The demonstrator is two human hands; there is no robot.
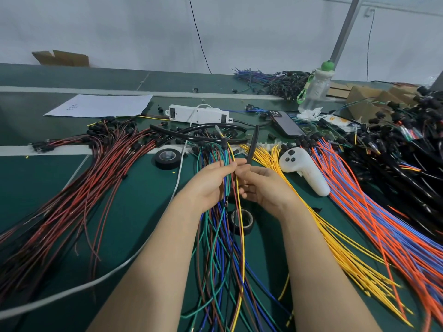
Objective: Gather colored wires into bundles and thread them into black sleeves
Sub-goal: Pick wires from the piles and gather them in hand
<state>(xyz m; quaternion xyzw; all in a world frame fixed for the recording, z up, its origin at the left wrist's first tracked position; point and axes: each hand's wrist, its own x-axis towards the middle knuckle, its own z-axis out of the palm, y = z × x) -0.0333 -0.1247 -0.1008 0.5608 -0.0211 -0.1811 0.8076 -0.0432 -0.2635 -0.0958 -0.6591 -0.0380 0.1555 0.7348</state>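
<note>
Mixed wire bundle (219,236) runs down the centre of the table (134,212), and the left hand (211,185) curls round it. The right hand (266,188), just beside, pinches the low end of a black sleeve (253,146) that tilts upward, close to the bundle. Tape roll (242,221) under the hands. Red wires (84,176) lie left. Yellow wires (335,236), controller (304,171) and orange-blue wires (383,224) lie right.

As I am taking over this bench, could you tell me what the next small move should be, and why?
Probably bring the black sleeve in the right hand to the wire bundle the left hand pinches; the sleeve sits beside it, unthreaded.
</note>
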